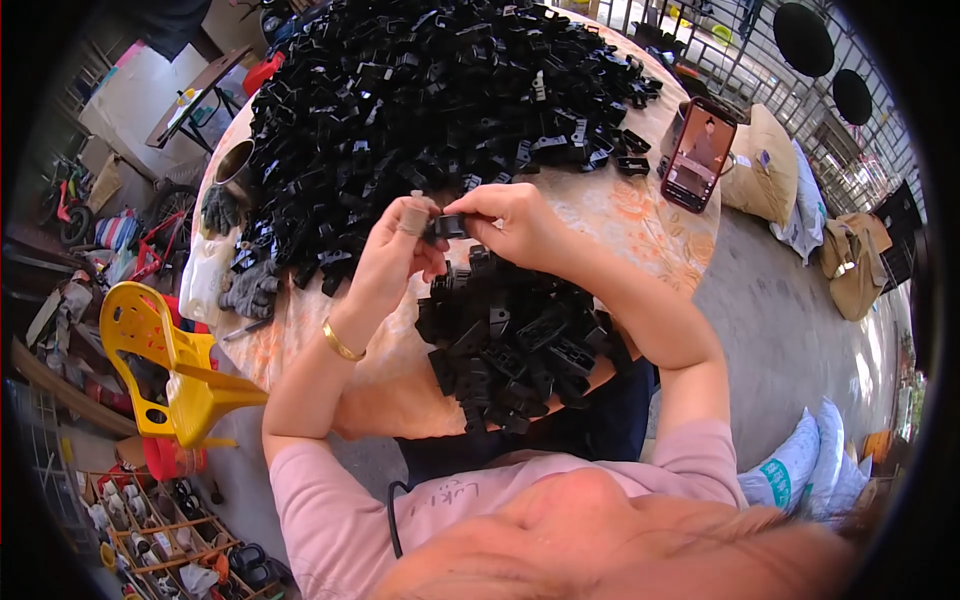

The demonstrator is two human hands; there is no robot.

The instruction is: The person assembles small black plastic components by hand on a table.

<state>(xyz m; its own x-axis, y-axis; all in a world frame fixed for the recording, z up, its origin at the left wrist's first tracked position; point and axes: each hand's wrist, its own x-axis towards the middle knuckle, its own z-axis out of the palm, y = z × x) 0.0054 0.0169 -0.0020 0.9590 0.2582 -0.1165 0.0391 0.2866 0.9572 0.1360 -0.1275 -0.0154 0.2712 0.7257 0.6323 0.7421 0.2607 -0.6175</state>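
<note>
Between my two hands, over the round table, is a small black plastic part [452, 227]. My left hand [402, 238] has its fingers closed on one side of it, with tan tape wrapped round a finger. The thumb and fingertips of my right hand [508, 222] pinch its other side. Just below my hands, at the near edge, lies a smaller heap of black plastic parts [520, 345]. Beyond my hands a large pile of similar black parts [400, 110] covers the far side of the table. The part's finer details are too small to tell.
A floral tablecloth [660, 235] covers the table. A phone [699, 155] stands at the right; dark gloves [250, 290] and a metal cup [236, 162] lie at the left edge. A yellow chair [185, 370] stands left. Sacks [762, 165] sit on the floor at right.
</note>
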